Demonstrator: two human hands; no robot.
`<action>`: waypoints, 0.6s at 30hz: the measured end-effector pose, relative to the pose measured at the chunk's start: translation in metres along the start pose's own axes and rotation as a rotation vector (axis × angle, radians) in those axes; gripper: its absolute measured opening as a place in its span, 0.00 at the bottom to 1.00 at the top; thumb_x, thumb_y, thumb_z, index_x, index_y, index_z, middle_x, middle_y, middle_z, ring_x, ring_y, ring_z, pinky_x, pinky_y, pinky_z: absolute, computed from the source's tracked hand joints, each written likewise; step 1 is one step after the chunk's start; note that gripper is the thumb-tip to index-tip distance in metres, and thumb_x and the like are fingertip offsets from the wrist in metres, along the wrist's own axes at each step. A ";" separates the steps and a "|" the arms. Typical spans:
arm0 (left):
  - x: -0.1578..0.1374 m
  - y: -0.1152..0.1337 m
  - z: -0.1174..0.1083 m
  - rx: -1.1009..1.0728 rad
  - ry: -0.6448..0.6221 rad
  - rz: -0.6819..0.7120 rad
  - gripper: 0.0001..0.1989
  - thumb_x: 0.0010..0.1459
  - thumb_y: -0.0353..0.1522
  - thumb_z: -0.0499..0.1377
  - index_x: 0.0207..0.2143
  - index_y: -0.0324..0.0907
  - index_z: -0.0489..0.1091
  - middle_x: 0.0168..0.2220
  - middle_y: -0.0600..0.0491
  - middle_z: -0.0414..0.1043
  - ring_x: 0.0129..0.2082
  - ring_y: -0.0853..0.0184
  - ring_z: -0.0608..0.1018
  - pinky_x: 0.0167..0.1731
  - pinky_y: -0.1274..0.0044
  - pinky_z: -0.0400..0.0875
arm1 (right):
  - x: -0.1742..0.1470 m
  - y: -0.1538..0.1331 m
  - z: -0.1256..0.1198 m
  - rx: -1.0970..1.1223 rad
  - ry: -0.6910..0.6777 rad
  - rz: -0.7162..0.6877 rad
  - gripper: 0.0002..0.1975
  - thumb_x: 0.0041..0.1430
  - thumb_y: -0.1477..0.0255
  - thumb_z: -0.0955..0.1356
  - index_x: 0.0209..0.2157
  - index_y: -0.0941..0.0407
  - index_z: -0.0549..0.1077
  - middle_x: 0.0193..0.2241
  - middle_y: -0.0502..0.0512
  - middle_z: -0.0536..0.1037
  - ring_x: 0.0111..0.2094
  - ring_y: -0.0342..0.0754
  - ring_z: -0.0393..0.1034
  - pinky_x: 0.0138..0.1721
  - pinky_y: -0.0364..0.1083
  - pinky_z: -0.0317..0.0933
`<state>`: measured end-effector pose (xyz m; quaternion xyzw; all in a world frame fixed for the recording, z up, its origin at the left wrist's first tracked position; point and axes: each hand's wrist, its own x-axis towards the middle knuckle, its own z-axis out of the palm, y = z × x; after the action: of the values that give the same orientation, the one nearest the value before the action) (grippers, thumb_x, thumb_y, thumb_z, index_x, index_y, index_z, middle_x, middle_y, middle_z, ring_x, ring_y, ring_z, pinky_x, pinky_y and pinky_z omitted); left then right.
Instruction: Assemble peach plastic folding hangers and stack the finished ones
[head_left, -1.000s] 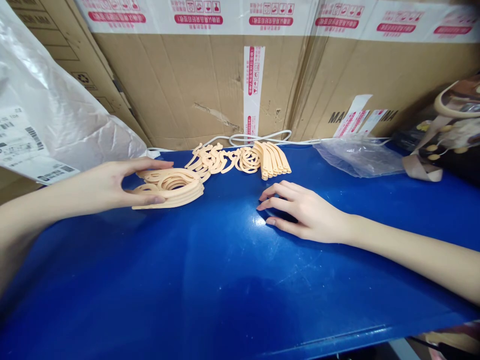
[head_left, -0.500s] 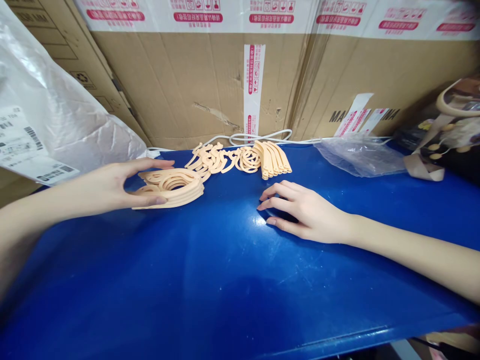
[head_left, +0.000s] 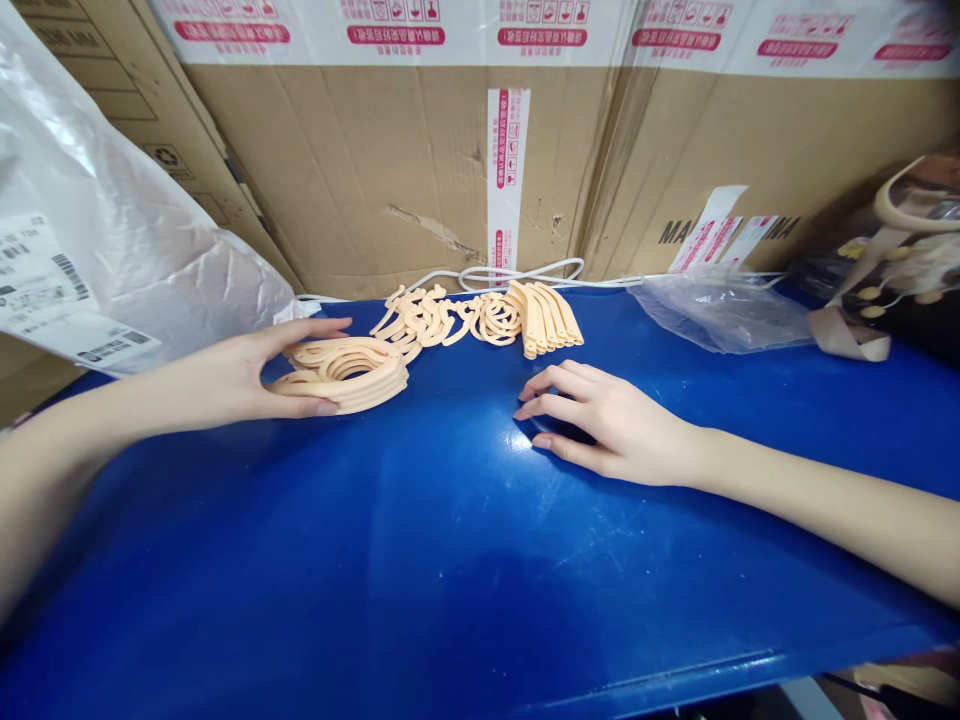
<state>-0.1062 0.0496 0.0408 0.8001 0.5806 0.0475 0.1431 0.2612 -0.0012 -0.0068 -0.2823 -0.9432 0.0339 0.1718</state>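
Observation:
On the left, a stack of flat, beige, curved pieces rests on the blue table. My left hand is wrapped round its left end, thumb along the front edge and fingers at the back; part of the stack is hidden in the grip. My right hand lies on the table with bent, parted fingers and nothing in them. Just beyond it sits a fanned row of long, curved beige strips. Loose S-shaped and hooked beige pieces and small ring-like ones lie between that row and the stack.
Cardboard boxes wall off the back of the blue table. A white cable runs along their foot. The silvery mailer bag leans at left. A clear plastic bag and a dark bag with a ribbon lie at right.
My left hand has pushed slightly in to the right, and its thumb sits closer against the stack's front edge. The right hand has stayed still.

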 end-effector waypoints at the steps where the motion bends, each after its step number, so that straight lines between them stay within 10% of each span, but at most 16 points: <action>1: 0.001 -0.001 0.001 -0.004 -0.007 0.002 0.49 0.43 0.56 0.60 0.64 0.51 0.50 0.62 0.54 0.60 0.57 0.56 0.68 0.57 0.67 0.62 | 0.000 0.000 0.000 0.000 -0.001 0.000 0.13 0.65 0.66 0.62 0.47 0.57 0.71 0.47 0.58 0.71 0.46 0.50 0.65 0.49 0.51 0.61; 18: 0.000 0.002 -0.001 0.006 0.007 -0.014 0.48 0.44 0.52 0.60 0.65 0.49 0.46 0.59 0.51 0.63 0.55 0.55 0.71 0.55 0.69 0.64 | 0.000 0.000 0.000 -0.013 -0.004 -0.005 0.13 0.65 0.66 0.61 0.47 0.57 0.71 0.47 0.59 0.71 0.46 0.50 0.65 0.48 0.51 0.61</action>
<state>-0.1042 0.0492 0.0420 0.7963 0.5868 0.0475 0.1392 0.2609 -0.0015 -0.0065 -0.2811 -0.9444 0.0280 0.1680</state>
